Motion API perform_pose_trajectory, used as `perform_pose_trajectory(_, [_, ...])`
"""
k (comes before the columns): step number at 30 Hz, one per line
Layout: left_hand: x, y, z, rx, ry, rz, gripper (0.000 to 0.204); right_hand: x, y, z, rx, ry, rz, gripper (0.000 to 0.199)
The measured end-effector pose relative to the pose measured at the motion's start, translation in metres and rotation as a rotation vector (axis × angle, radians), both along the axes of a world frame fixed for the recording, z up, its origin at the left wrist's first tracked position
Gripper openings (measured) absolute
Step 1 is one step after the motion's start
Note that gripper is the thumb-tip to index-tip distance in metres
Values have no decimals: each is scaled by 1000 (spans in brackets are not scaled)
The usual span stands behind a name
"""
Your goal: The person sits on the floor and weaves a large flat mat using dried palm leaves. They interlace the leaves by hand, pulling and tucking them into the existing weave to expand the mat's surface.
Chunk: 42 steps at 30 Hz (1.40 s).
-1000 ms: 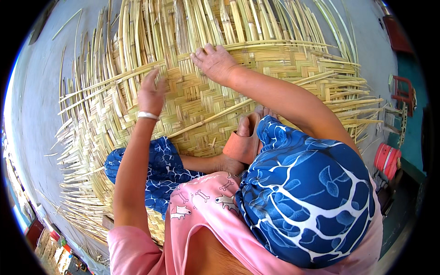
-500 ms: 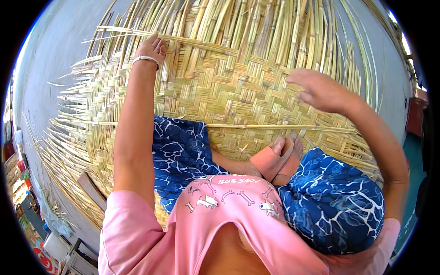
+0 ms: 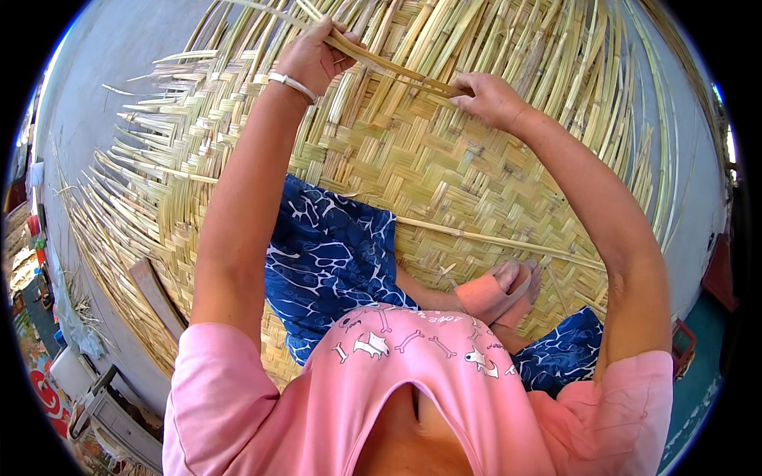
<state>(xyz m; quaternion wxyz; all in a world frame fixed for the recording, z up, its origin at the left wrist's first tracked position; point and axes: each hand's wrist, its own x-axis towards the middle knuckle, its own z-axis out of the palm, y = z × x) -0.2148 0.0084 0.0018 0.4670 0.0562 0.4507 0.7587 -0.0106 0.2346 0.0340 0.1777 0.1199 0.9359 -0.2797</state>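
I sit on a large woven bamboo mat point(image 3: 444, 170) with loose strips fanning out at its edges. My left hand point(image 3: 311, 54), with a silver bangle at the wrist, grips a long bamboo strip point(image 3: 381, 63) at the far part of the mat. My right hand point(image 3: 488, 97) pinches the same strip a little farther along, where it meets the weave. Another loose strip point(image 3: 508, 242) lies across the mat near my foot in a pink sandal point(image 3: 496, 297).
Grey concrete floor point(image 3: 103, 95) surrounds the mat. A flat wooden slat point(image 3: 155, 295) lies at the mat's left edge. Clutter and a grey box point(image 3: 103, 412) sit at the lower left. A red object point(image 3: 683, 345) is at the right.
My head has turned, so the mat sits differently in view. Both hands have come together at the far part of the mat and closed on one long strip.
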Motion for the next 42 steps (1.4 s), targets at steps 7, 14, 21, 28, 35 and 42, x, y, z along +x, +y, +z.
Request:
perform_pose_trajectory(7, [14, 45, 27, -334, 302, -201, 56, 7, -12, -2, 10, 142, -172, 21])
perform_pose_trajectory(14, [21, 99, 30, -726, 686, -630, 65, 29, -27, -10, -52, 485, -492, 23])
perform_pose_trajectory(21, [32, 131, 22, -536, 477, -516, 51, 39, -33, -21, -366, 522, -815, 21])
perform_pose_trajectory(28, [35, 144, 2, -629, 468, -487, 40, 35, -37, -12, -522, 541, -934, 22])
perform_pose_trajectory(35, [50, 134, 24, -423, 270, -474, 30, 24, -31, -27, -419, 429, -926, 15])
perform_pose_trajectory(42, [48, 117, 22, -306, 227, -501, 36, 20, -22, -27, 1, 358, -364, 22])
